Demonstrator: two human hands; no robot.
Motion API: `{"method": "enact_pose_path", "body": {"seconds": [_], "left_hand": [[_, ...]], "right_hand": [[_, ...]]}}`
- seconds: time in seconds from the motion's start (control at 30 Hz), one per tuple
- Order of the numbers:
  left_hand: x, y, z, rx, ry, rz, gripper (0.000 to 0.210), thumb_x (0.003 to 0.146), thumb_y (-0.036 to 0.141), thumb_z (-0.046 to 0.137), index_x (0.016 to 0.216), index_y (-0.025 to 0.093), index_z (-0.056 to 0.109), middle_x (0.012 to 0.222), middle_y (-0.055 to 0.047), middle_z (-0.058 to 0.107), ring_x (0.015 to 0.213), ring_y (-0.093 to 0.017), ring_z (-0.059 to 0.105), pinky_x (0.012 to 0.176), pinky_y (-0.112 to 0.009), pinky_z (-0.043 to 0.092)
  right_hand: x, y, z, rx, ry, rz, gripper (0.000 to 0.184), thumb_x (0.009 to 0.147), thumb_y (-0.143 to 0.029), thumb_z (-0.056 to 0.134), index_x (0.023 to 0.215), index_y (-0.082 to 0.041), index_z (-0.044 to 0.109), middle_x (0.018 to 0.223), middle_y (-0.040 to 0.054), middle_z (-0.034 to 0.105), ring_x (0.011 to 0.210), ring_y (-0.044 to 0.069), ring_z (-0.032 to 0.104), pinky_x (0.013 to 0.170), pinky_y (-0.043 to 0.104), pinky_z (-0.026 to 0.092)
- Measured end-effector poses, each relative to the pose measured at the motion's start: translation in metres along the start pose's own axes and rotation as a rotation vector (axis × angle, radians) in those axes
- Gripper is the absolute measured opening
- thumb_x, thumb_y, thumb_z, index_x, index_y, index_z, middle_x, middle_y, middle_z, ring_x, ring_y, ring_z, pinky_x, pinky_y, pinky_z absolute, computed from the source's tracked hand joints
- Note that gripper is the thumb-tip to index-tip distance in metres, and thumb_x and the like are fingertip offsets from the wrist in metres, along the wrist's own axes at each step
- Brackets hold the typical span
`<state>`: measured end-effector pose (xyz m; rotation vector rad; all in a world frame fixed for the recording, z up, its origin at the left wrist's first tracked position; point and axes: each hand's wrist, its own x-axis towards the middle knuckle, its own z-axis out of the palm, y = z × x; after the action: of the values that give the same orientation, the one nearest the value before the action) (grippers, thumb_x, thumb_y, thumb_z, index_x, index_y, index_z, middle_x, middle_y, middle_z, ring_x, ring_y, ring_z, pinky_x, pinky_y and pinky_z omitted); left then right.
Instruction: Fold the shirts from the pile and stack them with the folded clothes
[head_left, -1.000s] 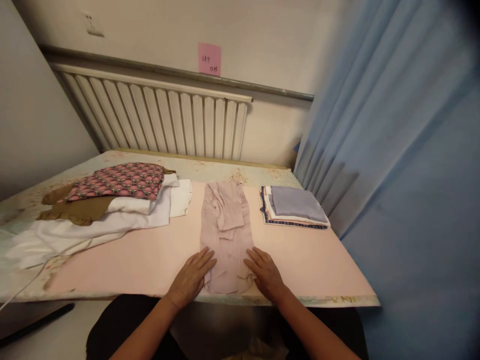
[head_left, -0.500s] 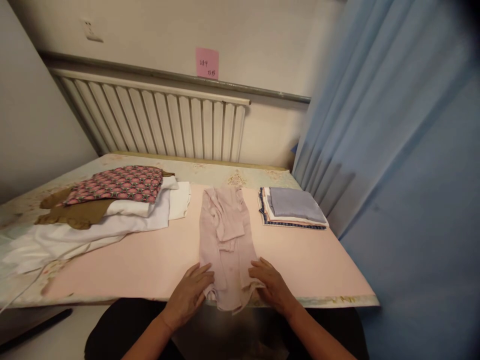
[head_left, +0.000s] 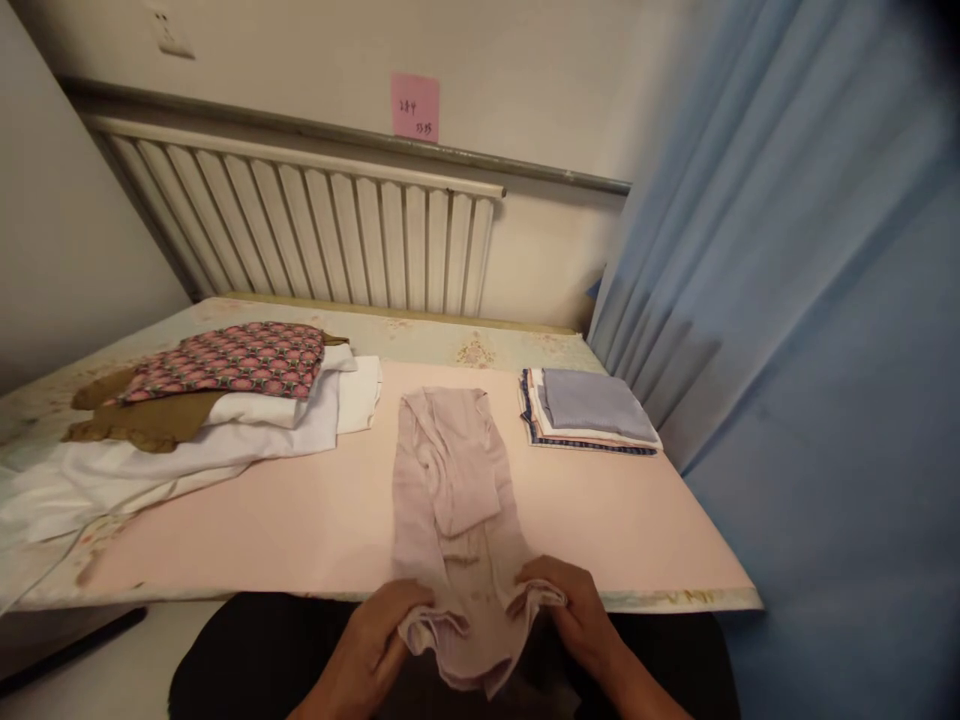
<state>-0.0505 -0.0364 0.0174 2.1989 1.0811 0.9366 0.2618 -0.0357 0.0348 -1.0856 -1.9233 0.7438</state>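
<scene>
A pale pink shirt (head_left: 465,480) lies lengthwise on the pink mat (head_left: 300,530), partly folded, with a sleeve laid over its middle. Its near end hangs past the table's front edge, and the hem there is lifted and curled. My left hand (head_left: 382,625) is closed on the left corner of that hem, thumb underneath. On the opposite corner, my right hand (head_left: 574,605) grips the cloth with its fingers curled. Between the two hands the hem sags.
Left lies a loose heap of clothes: a pink patterned garment (head_left: 232,362), a brown one (head_left: 150,422) and white cloth (head_left: 187,470). A neat folded stack (head_left: 596,405) sits at the right, beside a blue curtain (head_left: 697,280). A radiator (head_left: 322,225) stands behind the table.
Both hands have gone from lying along the shirt's sides to gripping its hem corners. The shirt's near end has been pulled toward me and lifted off the table edge.
</scene>
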Motion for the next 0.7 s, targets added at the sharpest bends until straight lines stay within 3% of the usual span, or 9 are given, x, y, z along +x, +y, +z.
{"method": "enact_pose_path", "body": {"seconds": [0.1, 0.17, 0.23, 0.3, 0.4, 0.53, 0.63, 0.7], "left_hand": [[0.036, 0.007, -0.015, -0.118, 0.015, -0.197, 0.033, 0.095, 0.038, 0.035, 0.102, 0.021, 0.062, 0.093, -0.005, 0.069, 0.088, -0.017, 0.063, 0.081, -0.026, 0.05], [0.067, 0.0, -0.023, -0.101, 0.109, -0.349, 0.038, 0.094, 0.044, 0.033, 0.089, 0.02, 0.061, 0.076, -0.001, 0.065, 0.076, -0.016, 0.061, 0.072, -0.025, 0.049], [0.1, -0.017, -0.028, -0.055, 0.211, -0.464, 0.039, 0.092, 0.047, 0.034, 0.084, 0.019, 0.06, 0.074, 0.0, 0.064, 0.078, -0.017, 0.061, 0.072, -0.025, 0.048], [0.13, -0.041, -0.028, 0.003, 0.218, -0.564, 0.037, 0.092, 0.044, 0.032, 0.088, 0.02, 0.06, 0.085, -0.002, 0.068, 0.088, -0.018, 0.062, 0.078, -0.025, 0.046], [0.159, -0.079, -0.023, 0.109, 0.166, -0.737, 0.035, 0.09, 0.039, 0.034, 0.084, 0.018, 0.061, 0.089, -0.007, 0.069, 0.087, -0.022, 0.064, 0.079, -0.031, 0.046], [0.163, -0.107, -0.015, 0.186, 0.153, -0.835, 0.03, 0.086, 0.037, 0.041, 0.083, 0.015, 0.061, 0.083, -0.013, 0.069, 0.082, -0.026, 0.066, 0.074, -0.036, 0.047], [0.153, -0.104, -0.015, 0.223, 0.176, -0.813, 0.032, 0.087, 0.035, 0.041, 0.099, 0.012, 0.06, 0.093, -0.014, 0.069, 0.087, -0.026, 0.065, 0.076, -0.036, 0.048], [0.148, -0.093, -0.014, 0.263, 0.222, -0.776, 0.039, 0.087, 0.032, 0.04, 0.116, 0.008, 0.053, 0.11, -0.018, 0.065, 0.102, -0.028, 0.061, 0.086, -0.039, 0.046]], "right_hand": [[0.038, 0.0, -0.002, 0.049, 0.075, 0.071, 0.035, 0.094, -0.039, 0.037, 0.091, -0.023, 0.068, 0.083, 0.0046, 0.068, 0.078, 0.019, 0.064, 0.074, 0.029, 0.049], [0.074, 0.008, 0.001, 0.019, 0.175, 0.125, 0.03, 0.092, -0.036, 0.041, 0.086, -0.02, 0.067, 0.08, 0.0035, 0.067, 0.075, 0.018, 0.062, 0.071, 0.027, 0.048], [0.114, 0.022, 0.007, -0.082, 0.26, 0.229, 0.03, 0.09, -0.035, 0.041, 0.079, -0.019, 0.064, 0.073, 0.0019, 0.064, 0.072, 0.018, 0.059, 0.067, 0.025, 0.046], [0.151, 0.042, 0.016, -0.228, 0.305, 0.403, 0.034, 0.091, -0.038, 0.037, 0.075, -0.02, 0.062, 0.07, 0.0007, 0.063, 0.069, 0.016, 0.057, 0.062, 0.024, 0.044], [0.189, 0.075, 0.029, -0.29, 0.277, 0.487, 0.027, 0.086, -0.034, 0.045, 0.07, -0.019, 0.061, 0.066, 0.0014, 0.063, 0.065, 0.016, 0.056, 0.06, 0.024, 0.042], [0.197, 0.108, 0.04, -0.34, 0.225, 0.539, 0.016, 0.079, -0.028, 0.053, 0.071, -0.018, 0.063, 0.068, 0.0028, 0.066, 0.064, 0.016, 0.059, 0.06, 0.024, 0.043], [0.189, 0.114, 0.04, -0.369, 0.224, 0.533, 0.014, 0.079, -0.027, 0.054, 0.077, -0.018, 0.065, 0.075, 0.0046, 0.068, 0.068, 0.018, 0.062, 0.064, 0.026, 0.046], [0.182, 0.108, 0.038, -0.391, 0.252, 0.517, 0.017, 0.08, -0.025, 0.053, 0.087, -0.016, 0.066, 0.081, 0.0074, 0.069, 0.074, 0.02, 0.064, 0.069, 0.029, 0.049]]}}
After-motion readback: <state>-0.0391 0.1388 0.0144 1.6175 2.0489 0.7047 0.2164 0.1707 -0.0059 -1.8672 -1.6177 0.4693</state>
